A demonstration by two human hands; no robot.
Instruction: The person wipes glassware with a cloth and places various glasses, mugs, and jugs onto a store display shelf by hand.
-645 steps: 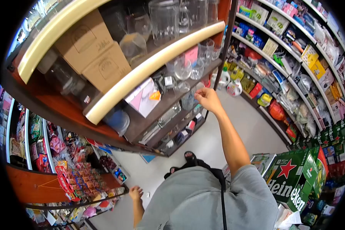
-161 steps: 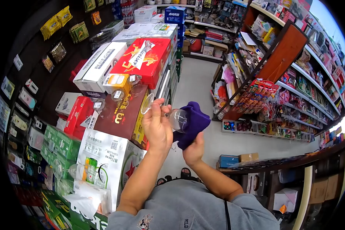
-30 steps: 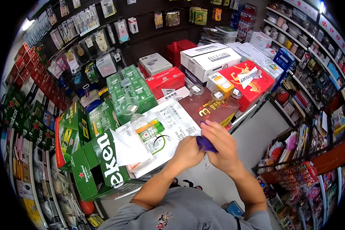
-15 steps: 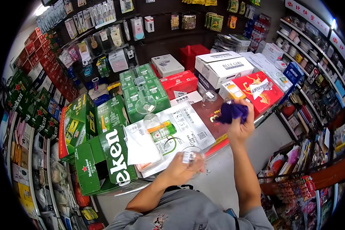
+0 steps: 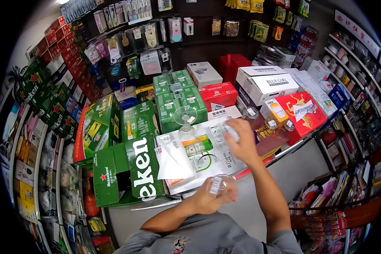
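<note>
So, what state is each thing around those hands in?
Left hand: curled around a stickered glass
Stickered glass: held off the cartons
Right hand: over the white carton, grip unclear
Wine glass: foot up, bowl down
Tissue pack: opened, white tissue pulled out
Green Heineken box: open at one end
Red Budweiser box: looks closed

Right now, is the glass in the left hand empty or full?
Empty, it appears: the left hand shows through the clear glass, no liquid visible.
</note>
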